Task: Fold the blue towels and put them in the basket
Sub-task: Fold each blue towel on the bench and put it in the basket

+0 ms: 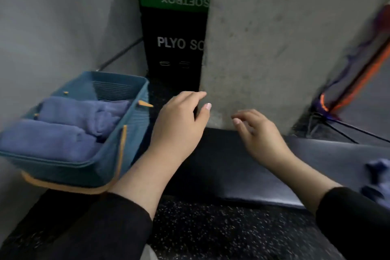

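A teal basket with orange trim stands at the left, and two folded blue towels lie inside it. Just right of the basket, my left hand hovers with relaxed fingers and holds nothing. My right hand hangs over a dark grey mat, fingers loosely curled and empty. A crumpled blue towel shows at the right edge, partly cut off by the frame.
A concrete pillar rises straight ahead. A black and green box printed PLYO SOFTBOX stands behind it at the left. An orange and purple pole leans at the right. Speckled black floor lies in front.
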`<state>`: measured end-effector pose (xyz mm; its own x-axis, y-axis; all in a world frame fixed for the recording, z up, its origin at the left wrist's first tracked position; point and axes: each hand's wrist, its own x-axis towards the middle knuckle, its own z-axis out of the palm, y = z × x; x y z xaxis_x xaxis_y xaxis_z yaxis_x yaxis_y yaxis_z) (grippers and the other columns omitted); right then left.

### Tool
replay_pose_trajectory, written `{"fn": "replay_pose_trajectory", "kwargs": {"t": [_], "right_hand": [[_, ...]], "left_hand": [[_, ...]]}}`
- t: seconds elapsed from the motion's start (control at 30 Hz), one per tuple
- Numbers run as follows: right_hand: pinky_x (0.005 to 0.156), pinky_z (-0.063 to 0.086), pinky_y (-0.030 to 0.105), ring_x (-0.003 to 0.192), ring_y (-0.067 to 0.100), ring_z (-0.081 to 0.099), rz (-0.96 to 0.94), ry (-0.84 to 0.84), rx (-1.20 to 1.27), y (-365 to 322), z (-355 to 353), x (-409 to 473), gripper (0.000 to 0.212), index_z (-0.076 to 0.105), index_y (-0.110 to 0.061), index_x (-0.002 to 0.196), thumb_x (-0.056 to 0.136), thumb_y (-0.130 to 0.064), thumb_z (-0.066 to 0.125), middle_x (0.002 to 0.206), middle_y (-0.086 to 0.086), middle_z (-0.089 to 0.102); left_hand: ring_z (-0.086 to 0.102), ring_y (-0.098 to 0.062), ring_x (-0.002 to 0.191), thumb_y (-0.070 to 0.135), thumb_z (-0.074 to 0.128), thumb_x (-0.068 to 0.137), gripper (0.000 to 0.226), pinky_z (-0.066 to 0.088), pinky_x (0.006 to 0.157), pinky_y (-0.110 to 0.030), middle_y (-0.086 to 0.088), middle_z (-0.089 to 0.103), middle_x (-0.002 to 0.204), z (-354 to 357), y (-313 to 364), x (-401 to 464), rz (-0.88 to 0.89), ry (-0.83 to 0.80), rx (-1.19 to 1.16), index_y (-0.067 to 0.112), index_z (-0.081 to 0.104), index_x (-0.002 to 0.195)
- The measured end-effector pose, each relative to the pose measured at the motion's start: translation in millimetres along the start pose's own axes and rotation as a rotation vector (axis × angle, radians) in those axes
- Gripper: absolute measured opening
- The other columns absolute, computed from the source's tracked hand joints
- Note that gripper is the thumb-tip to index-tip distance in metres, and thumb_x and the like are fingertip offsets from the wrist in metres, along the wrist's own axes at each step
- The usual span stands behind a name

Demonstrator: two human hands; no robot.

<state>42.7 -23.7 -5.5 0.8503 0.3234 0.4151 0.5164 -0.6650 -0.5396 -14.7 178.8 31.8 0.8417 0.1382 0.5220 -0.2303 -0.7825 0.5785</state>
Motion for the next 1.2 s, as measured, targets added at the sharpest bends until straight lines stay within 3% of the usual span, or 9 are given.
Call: {"fn": "replay_pose_trajectory", "kwargs": {"t": [0.1,0.27,0.43,0.57,0.67,0.73,0.9,1.1,1.2], "right_hand": [[0.095,0.040,0.020,0.107,0.018,0.062,0.127,-0.057,-0.177,71.0,-35.0,-55.1,0.021,0.071,-0.014,0.112,0.097,-0.026,0.060,0.115,0.001,0.066],[0.096,0.050,0.045,0.120,0.025,0.058,0.337,-0.150,-0.393,167.2,-88.5,-115.0,0.036,0.065,-0.018,0.126,0.094,-0.035,0.063,0.132,0.001,0.059],[0.105,0.037,0.054,0.134,0.031,0.043,0.646,0.016,-0.689,242.3,-133.9,-147.0,0.056,0.053,-0.026,0.137,0.086,-0.046,0.067,0.147,0.005,0.045],[0.108,0.032,0.060,0.141,0.037,0.027,0.980,0.025,-0.629,302.0,-152.6,-173.9,0.073,0.039,-0.021,0.142,0.082,-0.054,0.067,0.152,0.016,0.031],[0.102,0.038,0.054,0.123,0.045,0.039,0.937,0.014,-0.570,327.7,-147.4,-182.3,0.042,0.054,-0.006,0.117,0.090,-0.037,0.064,0.132,0.027,0.044],[0.094,0.043,0.049,0.112,0.043,0.046,0.882,0.055,-0.551,329.3,-141.2,-175.8,0.027,0.061,-0.001,0.105,0.095,-0.025,0.056,0.120,0.026,0.051],[0.078,0.044,0.038,0.100,0.035,0.056,0.651,-0.032,-0.423,291.2,-112.7,-142.4,0.021,0.064,-0.006,0.101,0.096,-0.023,0.054,0.111,0.015,0.057],[0.092,0.045,0.033,0.120,0.027,0.057,0.503,-0.137,-0.117,220.9,-61.4,-108.5,0.028,0.066,-0.020,0.115,0.101,-0.037,0.049,0.135,0.004,0.061],[0.094,0.047,0.032,0.116,0.026,0.061,0.551,-0.168,0.028,195.8,-38.2,-94.2,0.034,0.066,-0.021,0.123,0.103,-0.038,0.043,0.125,0.005,0.068]], "left_hand": [[0.051,-0.017,0.128,0.037,0.052,0.102,0.042,0.041,0.108,-0.038,0.005,0.058,0.138,64.3,37.4,-8.1,0.042,-0.262,0.048,0.018,0.059,0.138],[0.046,-0.018,0.134,0.041,0.047,0.103,0.045,0.037,0.110,-0.038,0.005,0.051,0.145,153.8,79.9,-28.2,0.104,-0.541,0.136,0.022,0.052,0.144],[0.039,-0.015,0.139,0.043,0.045,0.104,0.048,0.033,0.114,-0.037,0.007,0.043,0.153,205.1,102.3,-40.0,0.139,-0.661,0.156,0.024,0.047,0.148],[0.035,-0.015,0.143,0.043,0.044,0.104,0.049,0.029,0.115,-0.037,0.006,0.039,0.156,230.3,107.1,-41.1,0.134,-0.678,0.159,0.026,0.044,0.150],[0.033,-0.014,0.144,0.043,0.044,0.104,0.049,0.028,0.116,-0.037,0.006,0.038,0.157,242.6,104.8,-41.1,0.122,-0.692,0.163,0.026,0.043,0.150],[0.033,-0.014,0.144,0.043,0.044,0.104,0.049,0.028,0.115,-0.037,0.007,0.037,0.157,248.3,102.2,-40.7,0.120,-0.698,0.167,0.026,0.042,0.151],[0.035,-0.014,0.143,0.043,0.045,0.104,0.050,0.030,0.115,-0.036,0.007,0.038,0.156,253.5,98.0,-38.8,0.107,-0.702,0.159,0.028,0.042,0.151],[0.038,-0.015,0.142,0.046,0.049,0.101,0.057,0.035,0.115,-0.038,0.010,0.038,0.156,245.0,85.4,-41.4,0.060,-0.753,0.128,0.029,0.037,0.153],[0.038,-0.014,0.142,0.047,0.053,0.099,0.062,0.035,0.114,-0.034,0.009,0.039,0.157,235.2,70.2,-39.6,0.007,-0.776,0.145,0.027,0.034,0.155]]}}
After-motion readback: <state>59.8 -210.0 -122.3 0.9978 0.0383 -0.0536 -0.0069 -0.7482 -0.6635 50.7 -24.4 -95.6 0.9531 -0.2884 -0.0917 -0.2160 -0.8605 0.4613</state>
